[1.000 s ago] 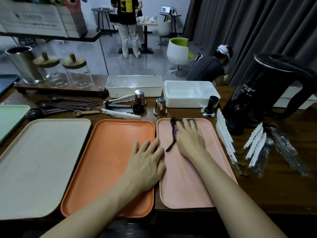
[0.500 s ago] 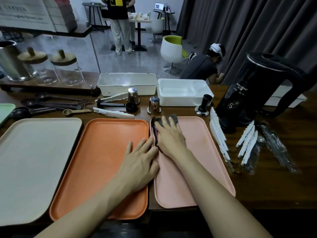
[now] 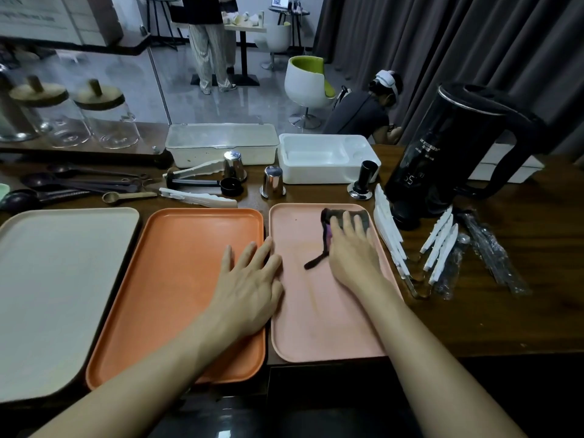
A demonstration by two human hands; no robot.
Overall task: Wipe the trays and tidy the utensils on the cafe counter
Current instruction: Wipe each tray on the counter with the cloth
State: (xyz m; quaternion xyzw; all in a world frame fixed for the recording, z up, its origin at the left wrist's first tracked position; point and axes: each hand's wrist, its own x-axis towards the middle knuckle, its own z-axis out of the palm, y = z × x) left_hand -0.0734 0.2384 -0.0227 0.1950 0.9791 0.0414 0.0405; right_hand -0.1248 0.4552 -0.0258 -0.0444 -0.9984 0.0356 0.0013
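Bracing with the left hand point(image 3: 249, 289), which lies flat and spread on the orange tray point(image 3: 177, 279) with fingertips at the edge of the pink tray point(image 3: 316, 327), should stop the trays sliding. The right hand point(image 3: 350, 251) presses a dark cloth point(image 3: 363, 218) under straight fingers at the pink tray's far right corner. Even, overlapping passes toward the near edge would suit, clear of the white knives point(image 3: 387, 229) just beside the rim.
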